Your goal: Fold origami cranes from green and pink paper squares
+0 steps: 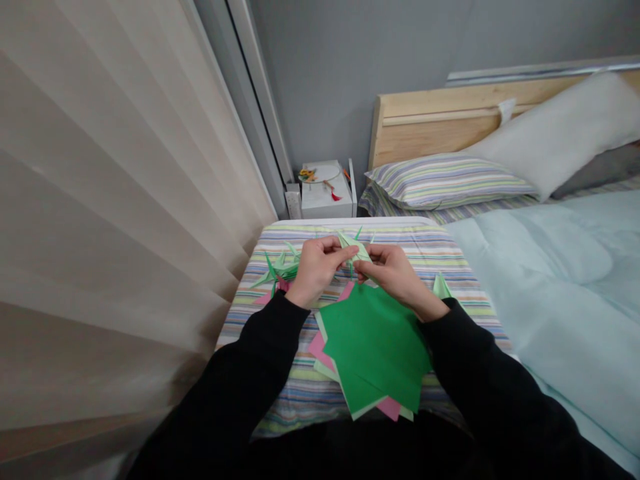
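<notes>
Between my two hands is a pale green folded paper [356,248], narrow and pointed, above the far half of the table. My left hand [323,262] pinches its left side between thumb and fingers. My right hand [393,271] pinches it from the right and below. Just nearer to me lies a fanned stack of square paper [375,340], dark green on top, with pink and pale green corners sticking out. Folded green paper cranes [284,268] sit in a cluster left of my left hand, with pink pieces [283,285] among them. Another pale green folded piece [441,287] stands beyond my right wrist.
The table [400,223] has a striped cloth. A pleated curtain [125,200] hangs close on the left. On the right is a bed with a light blue quilt [560,267] and striped pillow [450,180]. Behind the table stands a white nightstand [325,208] with small items on top.
</notes>
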### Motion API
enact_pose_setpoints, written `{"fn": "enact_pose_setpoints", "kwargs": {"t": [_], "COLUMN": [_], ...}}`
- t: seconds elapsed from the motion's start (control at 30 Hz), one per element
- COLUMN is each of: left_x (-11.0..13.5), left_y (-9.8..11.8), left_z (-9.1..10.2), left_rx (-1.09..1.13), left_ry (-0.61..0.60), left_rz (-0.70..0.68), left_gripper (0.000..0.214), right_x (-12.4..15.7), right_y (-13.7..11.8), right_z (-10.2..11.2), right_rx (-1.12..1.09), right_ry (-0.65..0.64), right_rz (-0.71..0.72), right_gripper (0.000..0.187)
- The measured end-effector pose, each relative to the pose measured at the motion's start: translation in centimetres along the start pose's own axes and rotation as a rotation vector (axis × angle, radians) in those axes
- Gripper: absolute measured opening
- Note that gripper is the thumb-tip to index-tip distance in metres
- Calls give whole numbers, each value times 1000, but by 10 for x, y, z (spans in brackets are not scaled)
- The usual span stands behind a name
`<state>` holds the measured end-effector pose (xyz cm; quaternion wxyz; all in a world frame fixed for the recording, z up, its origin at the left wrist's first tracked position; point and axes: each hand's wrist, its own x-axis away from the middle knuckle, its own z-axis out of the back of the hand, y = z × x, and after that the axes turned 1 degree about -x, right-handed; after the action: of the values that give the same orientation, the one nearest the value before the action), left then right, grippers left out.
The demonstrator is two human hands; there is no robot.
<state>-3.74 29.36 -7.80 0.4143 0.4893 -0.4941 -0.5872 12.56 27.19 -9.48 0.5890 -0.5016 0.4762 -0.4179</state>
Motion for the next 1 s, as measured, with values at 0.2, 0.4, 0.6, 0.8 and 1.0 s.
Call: {"fn": "enact_pose_setpoints", "kwargs": {"t": [0.2, 0.4, 0.6, 0.8, 1.0], "left_x": [-1, -1, -3, -2, 1], "left_y": [-1, -1, -3, -1, 3], "left_z": [0, 0, 0, 1, -1], "left_rx": [51, 95, 132, 116, 80], "left_ry": [15, -3, 53, 61, 33], "left_rz": [31, 42, 21, 41, 27], "left_gripper": [34, 34, 36, 37, 33], "right_x": [0, -3, -4, -1, 2], "right_y": [0, 0, 2, -3, -9], "right_z": [0, 1, 2, 3, 2], "right_rx": [-35, -87, -30, 73, 195], "right_ry": [-13, 88, 168, 156, 83], "right_rz": [-2, 61, 135, 141, 158], "right_gripper": [17, 24, 20, 22, 32]}}
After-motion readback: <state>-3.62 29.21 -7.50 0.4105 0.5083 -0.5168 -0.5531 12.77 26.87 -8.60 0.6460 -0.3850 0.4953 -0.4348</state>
